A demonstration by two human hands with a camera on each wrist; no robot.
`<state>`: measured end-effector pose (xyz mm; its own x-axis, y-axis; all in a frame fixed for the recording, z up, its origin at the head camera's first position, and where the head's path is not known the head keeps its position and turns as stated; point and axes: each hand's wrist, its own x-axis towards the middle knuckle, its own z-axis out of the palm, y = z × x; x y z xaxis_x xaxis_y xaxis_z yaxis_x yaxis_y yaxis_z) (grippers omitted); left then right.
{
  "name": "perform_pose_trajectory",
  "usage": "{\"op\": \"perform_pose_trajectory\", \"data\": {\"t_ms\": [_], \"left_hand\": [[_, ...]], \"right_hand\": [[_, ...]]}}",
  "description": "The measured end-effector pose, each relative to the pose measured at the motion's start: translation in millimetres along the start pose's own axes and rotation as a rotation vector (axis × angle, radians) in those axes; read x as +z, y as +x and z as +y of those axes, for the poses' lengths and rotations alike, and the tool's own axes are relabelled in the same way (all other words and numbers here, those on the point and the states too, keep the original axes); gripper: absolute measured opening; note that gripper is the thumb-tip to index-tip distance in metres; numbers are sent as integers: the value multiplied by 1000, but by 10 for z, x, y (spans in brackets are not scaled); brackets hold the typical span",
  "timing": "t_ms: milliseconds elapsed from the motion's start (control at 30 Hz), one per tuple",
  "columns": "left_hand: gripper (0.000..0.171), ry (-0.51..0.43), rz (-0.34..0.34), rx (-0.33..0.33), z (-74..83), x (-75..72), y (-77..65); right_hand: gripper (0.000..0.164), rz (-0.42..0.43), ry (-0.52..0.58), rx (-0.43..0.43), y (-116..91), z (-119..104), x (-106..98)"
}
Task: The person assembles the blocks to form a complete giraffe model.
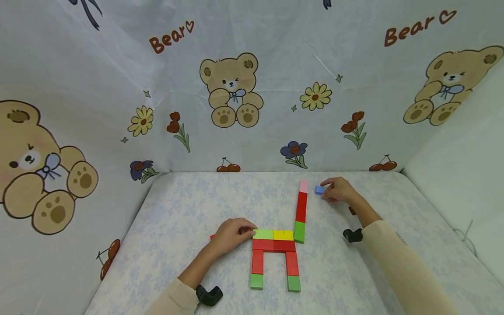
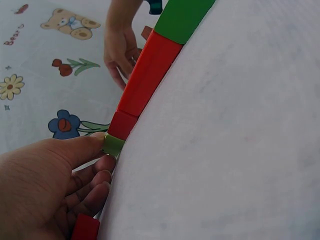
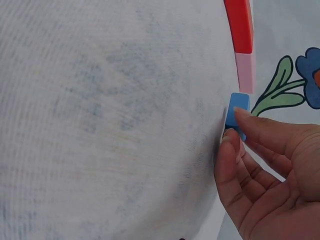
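My right hand (image 1: 339,190) pinches a small blue block (image 3: 235,112) between thumb and fingers, just right of a pink block (image 1: 303,186). That pink block tops a slanting column with a red block (image 1: 301,206) and a green block (image 1: 299,232) below it. At the column's foot lies a light green block (image 1: 263,234) beside a yellow block (image 1: 282,235), above a red row (image 1: 262,245). Two red legs (image 1: 257,262) end in green blocks (image 1: 257,282). My left hand (image 1: 233,234) holds the light green block's left end by thumb and fingertip.
Another red block (image 2: 86,227) lies by my left hand, mostly hidden in the head view. A brownish-red piece (image 1: 352,211) shows beneath the right forearm. Black wrist devices (image 1: 209,295) are on both arms. A bear-print cloth (image 1: 275,39) hangs behind the pale patterned table (image 1: 189,192).
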<state>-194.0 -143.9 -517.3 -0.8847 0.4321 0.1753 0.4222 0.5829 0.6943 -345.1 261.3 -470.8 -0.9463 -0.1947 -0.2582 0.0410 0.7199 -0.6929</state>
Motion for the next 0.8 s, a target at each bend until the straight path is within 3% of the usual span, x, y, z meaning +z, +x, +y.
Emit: {"op": "perform_pose_trajectory", "data": {"t_ms": [200,800], "left_hand": [[14,0,-4,-11,27,-5,-10],[14,8,3,5,-5,8,-2]], "right_hand": [[38,33,-30,-34,42,24,22],[41,176,31,-33,320,14,45]]}}
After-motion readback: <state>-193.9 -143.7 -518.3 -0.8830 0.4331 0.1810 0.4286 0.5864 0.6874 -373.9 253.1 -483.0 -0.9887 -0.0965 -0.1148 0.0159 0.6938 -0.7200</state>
